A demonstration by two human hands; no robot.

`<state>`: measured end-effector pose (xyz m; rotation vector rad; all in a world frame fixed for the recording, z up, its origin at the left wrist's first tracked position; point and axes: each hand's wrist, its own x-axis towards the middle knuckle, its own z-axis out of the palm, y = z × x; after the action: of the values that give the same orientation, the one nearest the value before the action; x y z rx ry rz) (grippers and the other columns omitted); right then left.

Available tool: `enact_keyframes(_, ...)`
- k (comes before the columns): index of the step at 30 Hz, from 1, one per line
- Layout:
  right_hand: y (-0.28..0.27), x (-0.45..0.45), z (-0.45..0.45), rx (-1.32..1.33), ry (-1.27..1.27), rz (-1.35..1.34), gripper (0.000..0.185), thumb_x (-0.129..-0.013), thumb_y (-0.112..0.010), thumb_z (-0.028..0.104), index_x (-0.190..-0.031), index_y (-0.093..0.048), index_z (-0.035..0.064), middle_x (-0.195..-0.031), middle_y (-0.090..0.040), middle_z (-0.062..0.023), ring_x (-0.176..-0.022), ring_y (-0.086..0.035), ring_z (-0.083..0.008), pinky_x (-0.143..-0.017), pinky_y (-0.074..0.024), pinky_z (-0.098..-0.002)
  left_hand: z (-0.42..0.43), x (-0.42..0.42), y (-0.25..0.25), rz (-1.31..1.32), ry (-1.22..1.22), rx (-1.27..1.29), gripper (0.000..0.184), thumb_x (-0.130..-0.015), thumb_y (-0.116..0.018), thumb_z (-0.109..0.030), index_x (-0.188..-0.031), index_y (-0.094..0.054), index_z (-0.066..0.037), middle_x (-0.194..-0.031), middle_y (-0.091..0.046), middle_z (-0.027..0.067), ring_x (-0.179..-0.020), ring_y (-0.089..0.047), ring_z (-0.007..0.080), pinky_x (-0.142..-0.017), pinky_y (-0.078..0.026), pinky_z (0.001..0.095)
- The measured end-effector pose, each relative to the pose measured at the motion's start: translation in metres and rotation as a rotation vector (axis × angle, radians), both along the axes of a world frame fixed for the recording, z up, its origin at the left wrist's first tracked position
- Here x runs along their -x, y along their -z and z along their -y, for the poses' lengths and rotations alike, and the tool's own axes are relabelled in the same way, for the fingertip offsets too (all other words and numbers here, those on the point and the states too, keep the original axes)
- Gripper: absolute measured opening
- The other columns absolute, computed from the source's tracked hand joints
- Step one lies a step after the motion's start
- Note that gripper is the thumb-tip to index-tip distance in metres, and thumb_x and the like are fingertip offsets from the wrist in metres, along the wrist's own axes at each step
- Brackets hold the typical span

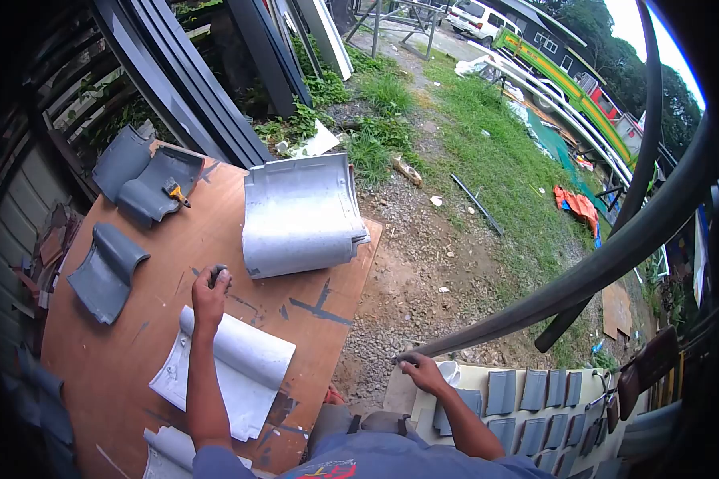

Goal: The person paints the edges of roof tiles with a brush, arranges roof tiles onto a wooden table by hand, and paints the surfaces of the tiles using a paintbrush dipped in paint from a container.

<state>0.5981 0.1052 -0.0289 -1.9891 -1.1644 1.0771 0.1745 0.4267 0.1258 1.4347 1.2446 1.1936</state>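
My left hand (pixel 210 299) is raised over the brown wooden table, its fingers curled around something small and dark. Below it lies a pale roof tile (pixel 236 371) with a rolled edge, beside my forearm. A stack of silvery-white roof tiles (pixel 299 211) stands just beyond the hand, near the table's right edge. My right hand (pixel 425 374) is out to the right, fingers bent, at the lower end of a long dark pole (pixel 567 291); whether it grips the pole is unclear. A white cup (pixel 449 373) sits right beside that hand.
Grey roof tiles (pixel 108 271) lie on the table's left side; a yellow-handled paintbrush (pixel 176 191) rests on one. On my right, a pale board (pixel 423 395) carries rows of small grey tiles (pixel 535 389). Dark metal beams (pixel 184 76) lean behind the table. Gravel and grass lie beyond.
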Motion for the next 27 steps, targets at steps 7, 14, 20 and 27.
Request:
enact_keyframes(7,-0.114,-0.041,-0.180,-0.381,0.170,-0.354,0.037,-0.101,-0.065,0.017,-0.128,-0.062,-0.0078,-0.107,-0.072,-0.0150,-0.095,-0.071,-0.0203,-0.087,-0.0561,-0.0329,-0.082,-0.033,0.007,0.051,-0.026,0.161,0.022,-0.097,-0.066,-0.018,-0.112,-0.067,-0.001,-0.096,-0.070,0.0035,-0.084,-0.065,0.0122,-0.076,-0.053,0.0276)
enact_keyframes(14,-0.145,-0.086,-0.367,-0.536,0.153,-0.359,0.037,-0.100,-0.067,0.016,-0.129,-0.061,-0.0054,-0.108,-0.073,-0.0130,-0.097,-0.070,-0.0198,-0.092,-0.0551,-0.0329,-0.120,-0.057,0.060,-0.274,-0.244,0.271,0.039,-0.098,-0.066,-0.034,-0.108,-0.069,0.003,-0.086,-0.067,0.0061,-0.082,-0.060,0.0145,-0.077,-0.050,0.0325)
enact_keyframes(20,-0.133,-0.103,-0.546,-0.789,-0.055,0.278,0.045,-0.089,-0.078,0.017,-0.128,-0.063,0.0012,-0.104,-0.068,-0.0136,-0.095,-0.067,-0.0272,-0.084,-0.0539,-0.0399,-0.113,-0.098,0.050,-0.451,-0.446,0.237,0.041,-0.099,-0.065,-0.036,-0.103,-0.070,0.005,-0.082,-0.065,0.0053,-0.078,-0.056,0.0139,-0.073,-0.048,0.0329)
enact_keyframes(27,-0.118,-0.098,-0.617,-0.685,-0.264,0.117,0.035,-0.082,-0.082,0.014,-0.113,-0.068,0.0064,-0.089,-0.062,-0.0095,-0.078,-0.060,-0.0237,-0.074,-0.0501,-0.0361,-0.134,-0.127,0.044,-0.375,-0.655,0.421,0.045,-0.098,-0.066,-0.042,-0.096,-0.071,0.003,-0.079,-0.065,0.0065,-0.074,-0.058,0.0155,-0.070,-0.048,0.0345)
